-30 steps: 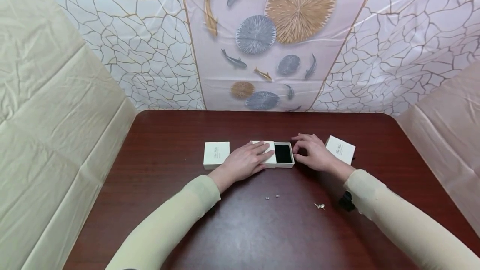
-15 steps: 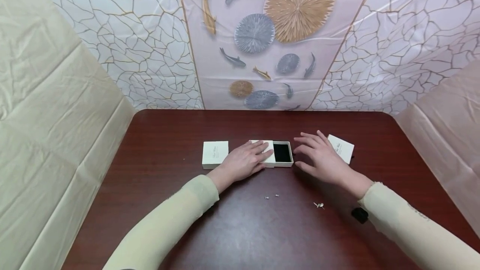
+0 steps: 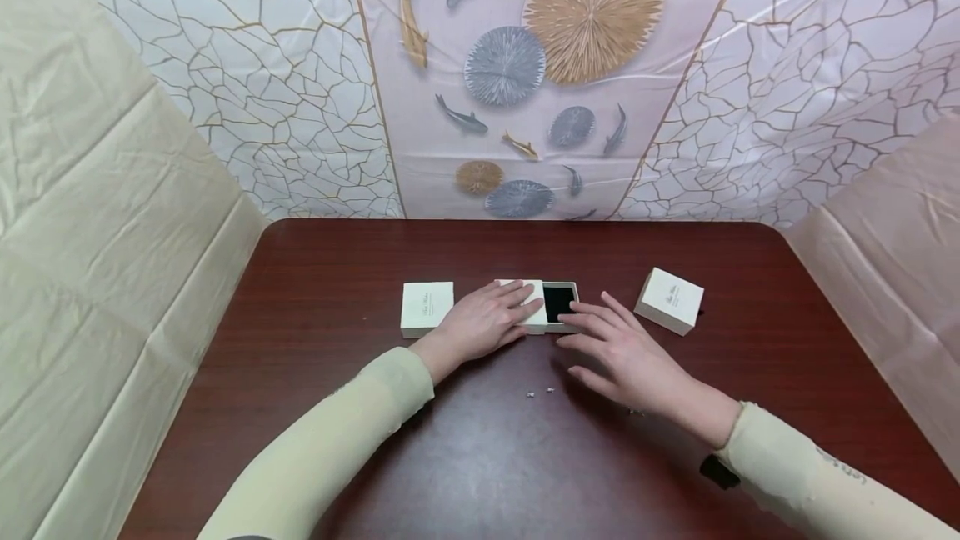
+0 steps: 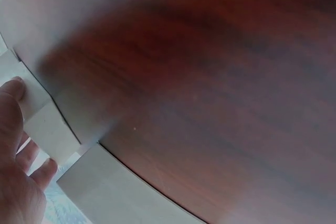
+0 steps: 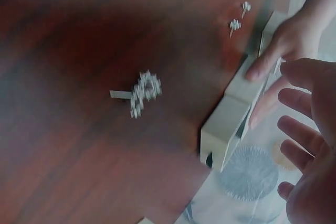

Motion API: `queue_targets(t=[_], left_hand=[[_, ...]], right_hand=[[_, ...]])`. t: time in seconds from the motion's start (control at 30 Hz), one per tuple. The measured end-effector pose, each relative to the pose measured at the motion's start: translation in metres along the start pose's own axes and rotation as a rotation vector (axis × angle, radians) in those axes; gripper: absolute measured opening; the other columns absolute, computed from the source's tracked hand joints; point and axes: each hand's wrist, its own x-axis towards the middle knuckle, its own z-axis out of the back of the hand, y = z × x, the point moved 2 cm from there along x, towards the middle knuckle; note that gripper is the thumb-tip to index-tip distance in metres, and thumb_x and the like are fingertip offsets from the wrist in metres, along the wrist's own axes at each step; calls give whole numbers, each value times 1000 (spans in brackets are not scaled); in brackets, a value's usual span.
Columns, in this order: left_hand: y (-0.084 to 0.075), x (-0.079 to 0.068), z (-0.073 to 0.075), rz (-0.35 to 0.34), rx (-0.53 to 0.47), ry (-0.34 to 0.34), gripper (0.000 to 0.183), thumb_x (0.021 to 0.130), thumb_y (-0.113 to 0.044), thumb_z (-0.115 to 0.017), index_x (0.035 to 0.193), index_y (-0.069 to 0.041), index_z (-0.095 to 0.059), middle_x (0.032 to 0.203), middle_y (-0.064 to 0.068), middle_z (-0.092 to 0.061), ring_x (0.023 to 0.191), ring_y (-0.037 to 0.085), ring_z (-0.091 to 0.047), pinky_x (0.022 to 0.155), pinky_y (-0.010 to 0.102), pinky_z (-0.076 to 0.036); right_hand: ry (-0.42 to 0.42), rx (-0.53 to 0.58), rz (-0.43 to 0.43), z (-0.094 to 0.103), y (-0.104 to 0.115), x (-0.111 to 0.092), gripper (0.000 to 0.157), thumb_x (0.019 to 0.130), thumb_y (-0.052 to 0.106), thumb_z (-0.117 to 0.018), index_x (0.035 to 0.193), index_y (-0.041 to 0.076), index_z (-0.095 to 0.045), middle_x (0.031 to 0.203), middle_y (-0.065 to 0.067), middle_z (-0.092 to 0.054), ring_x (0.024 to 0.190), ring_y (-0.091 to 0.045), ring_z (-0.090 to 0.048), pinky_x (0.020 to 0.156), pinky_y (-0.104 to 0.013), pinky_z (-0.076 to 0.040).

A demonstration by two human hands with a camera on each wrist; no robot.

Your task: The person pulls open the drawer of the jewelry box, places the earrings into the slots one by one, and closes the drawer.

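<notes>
A small white jewelry box (image 3: pixel 536 322) lies at the middle of the table, its drawer slid partway out to the right, showing a black lining (image 3: pixel 557 302). My left hand (image 3: pixel 478 323) holds the sleeve, fingers over the top and thumb at the near side. My right hand (image 3: pixel 626 361) hovers with spread fingers, its fingertips overlapping the drawer's near right corner in the head view. Two small stud earrings (image 3: pixel 540 392) lie in front of the box. Another sparkly silvery jewelry piece (image 5: pixel 144 94), with a short bar, lies nearer my right wrist, mostly hidden in the head view.
A closed white box (image 3: pixel 427 307) with printed lettering stands to the left. Another white box (image 3: pixel 671 300) sits angled on the right. Behind the dark red-brown table (image 3: pixel 360 252) hangs a patterned cloth (image 3: pixel 517 140).
My right hand has drawn back from the drawer's right end, spread its fingers and moved toward me and leftward, uncovering the right box. My left hand stays on the middle box.
</notes>
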Motion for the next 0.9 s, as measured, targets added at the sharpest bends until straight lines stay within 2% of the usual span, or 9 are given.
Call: queue_targets(t=[0.4, 0.67, 0.9], left_hand=[[1, -1, 1, -5, 3, 10, 53, 111, -37, -58, 159, -17, -53, 161, 14, -52, 151, 30, -48, 123, 48, -40], [1, -1, 1, -9, -7, 3, 53, 111, -37, -59, 159, -16, -54, 161, 14, -52, 151, 30, -48, 123, 48, -41], [1, 0, 1, -12, -21, -3, 52, 111, -36, -60, 158, -16, -54, 161, 14, -53, 151, 30, -48, 122, 49, -41]], right_hand=[[20, 45, 91, -22, 27, -3, 31, 88, 22, -85, 116, 13, -80, 132, -8, -71, 135, -36, -59, 127, -57, -25], [8, 44, 139, -35, 33, 0, 29, 85, 20, -88, 112, 12, -81, 126, -5, -72, 131, -35, -62, 115, -67, -38], [-11, 47, 175, -41, 34, 3, 21, 84, 19, -89, 102, 13, -80, 120, -4, -72, 126, -33, -65, 113, -65, -41]])
